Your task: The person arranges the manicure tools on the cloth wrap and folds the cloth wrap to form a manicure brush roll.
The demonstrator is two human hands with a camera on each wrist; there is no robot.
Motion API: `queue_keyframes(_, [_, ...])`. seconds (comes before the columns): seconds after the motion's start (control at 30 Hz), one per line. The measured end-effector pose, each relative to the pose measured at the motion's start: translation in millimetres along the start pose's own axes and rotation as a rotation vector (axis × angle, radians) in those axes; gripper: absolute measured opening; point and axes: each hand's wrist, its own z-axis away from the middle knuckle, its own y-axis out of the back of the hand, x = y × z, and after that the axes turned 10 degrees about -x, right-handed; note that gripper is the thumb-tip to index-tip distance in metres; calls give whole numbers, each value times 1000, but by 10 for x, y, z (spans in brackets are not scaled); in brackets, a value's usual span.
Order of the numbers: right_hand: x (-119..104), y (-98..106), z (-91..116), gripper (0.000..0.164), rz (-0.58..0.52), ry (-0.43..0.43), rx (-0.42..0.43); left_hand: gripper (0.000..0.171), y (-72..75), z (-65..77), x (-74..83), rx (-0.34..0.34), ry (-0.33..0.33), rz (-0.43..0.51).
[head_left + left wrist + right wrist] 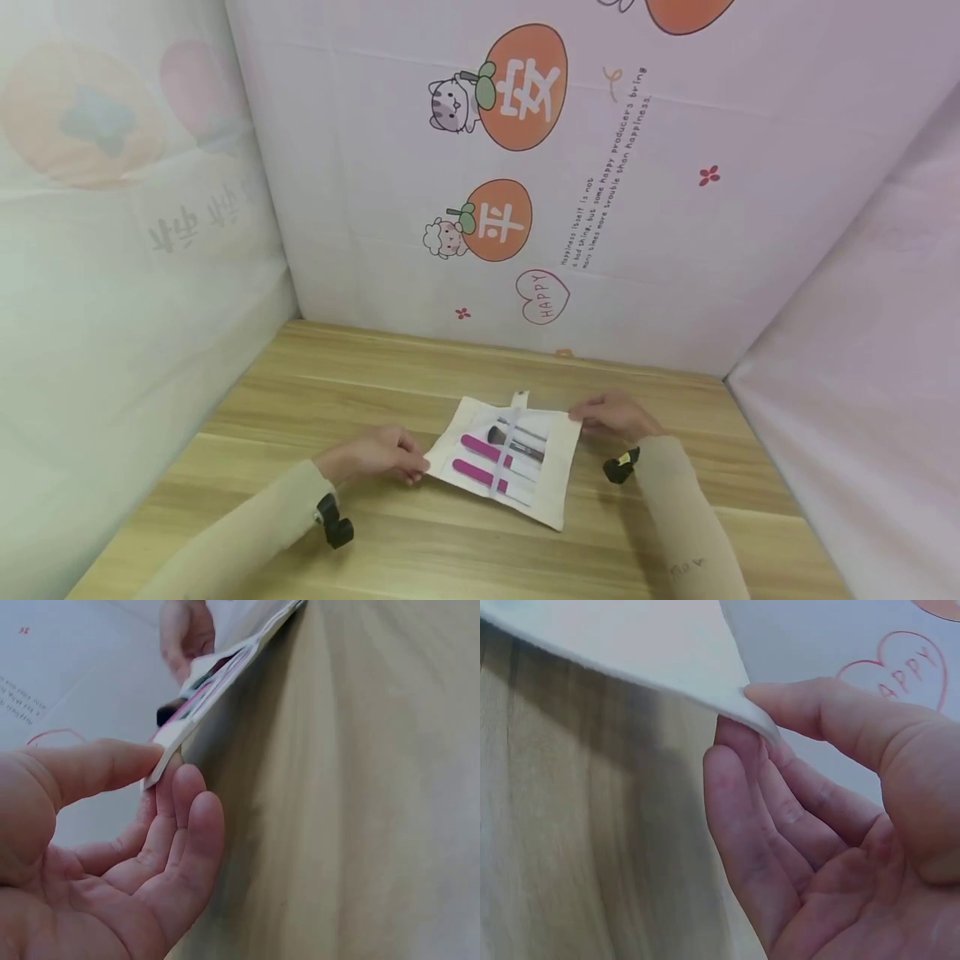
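A cream fabric roll-up case (561,475) is spread open in the head view, held tilted above the table. My left hand (375,454) pinches its near left corner between thumb and fingers. At the far right corner my right hand (618,415) pinches the edge, thumb on top (810,709). A pale band (504,457) crosses the case over a dark makeup brush (528,451), two magenta flat-ended tools (480,475) and a thin tool (525,430). From the far edge sticks out a small tab (520,400). In the left wrist view the case (174,739) shows nearly edge-on.
Under the case is a wood-grain table (360,550). A printed white cloth wall (375,208) rises behind its far edge, with plain pale cloth at left (150,333) and right (862,358). Each wrist carries a small black camera.
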Motion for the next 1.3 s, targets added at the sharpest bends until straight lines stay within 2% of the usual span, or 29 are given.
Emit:
queue_keyframes(0.2, [-57, -95, -78, 33, 84, -13, 55, 19, -228, 12, -40, -23, -8, 54])
queue_keyframes(0.3, [-81, -135, -117, 32, 141, -30, 108, 20, -308, -8, -54, -52, -24, 37])
queue_keyframes(0.37, [-90, -169, -144, 31, 139, -42, 142, 21, -343, -21, -68, -60, -34, 18])
queue_keyframes(0.5, [-56, -222, -201, 29, 151, -30, 200, 20, -389, 6, -19, -29, -21, -60])
queue_keyframes(0.63, [-63, -241, -184, 32, 232, 1, 248, 16, -361, 84, 70, 19, -9, -219])
queue_keyframes(0.77, [-180, -227, -17, 40, 404, 98, 259, 8, -290, 116, 86, 40, -75, -450])
queue_keyframes(0.9, [-316, -287, 269, 31, 598, 266, 205, 13, -291, 131, 142, 54, -164, -720])
queue_keyframes(1.0, [-377, -409, 527, 24, 744, 348, 150, 21, -326, 135, 182, 73, -228, -906])
queue_keyframes(1.1, [-375, -547, 756, 26, 882, 434, 105, 23, -372, 129, 190, 87, -293, -1069])
queue_keyframes(1.2, [-324, -676, 928, 31, 992, 512, 77, 22, -414, 114, 178, 96, -357, -1186])
queue_keyframes(1.3, [-237, -780, 1032, 33, 1055, 566, 52, 23, -446, 95, 156, 86, -368, -1235])
